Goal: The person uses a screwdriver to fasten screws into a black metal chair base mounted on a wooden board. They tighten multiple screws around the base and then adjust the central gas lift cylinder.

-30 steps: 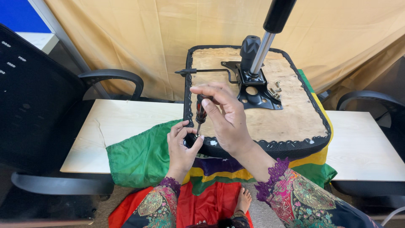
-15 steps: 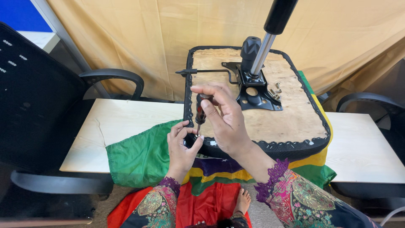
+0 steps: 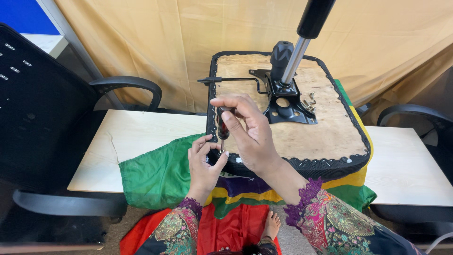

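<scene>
Both hands closed | right hand [image 3: 250, 132] grips screwdriver [image 3: 222, 128] | left hand [image 3: 204, 163] pinches, probably, its tip at seat edge [image 3: 302, 165]

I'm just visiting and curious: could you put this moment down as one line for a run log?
right hand: grips screwdriver, upright | left hand: steadies its tip at seat edge | chair seat: upside down on table | green cloth: under seat

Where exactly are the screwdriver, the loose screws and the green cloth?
screwdriver [image 3: 222, 126], head view, on its dark handle below the right hand's fingers.
loose screws [image 3: 309, 103], head view, on the cluster beside the black metal plate.
green cloth [image 3: 158, 177], head view, on its left fold.
</scene>
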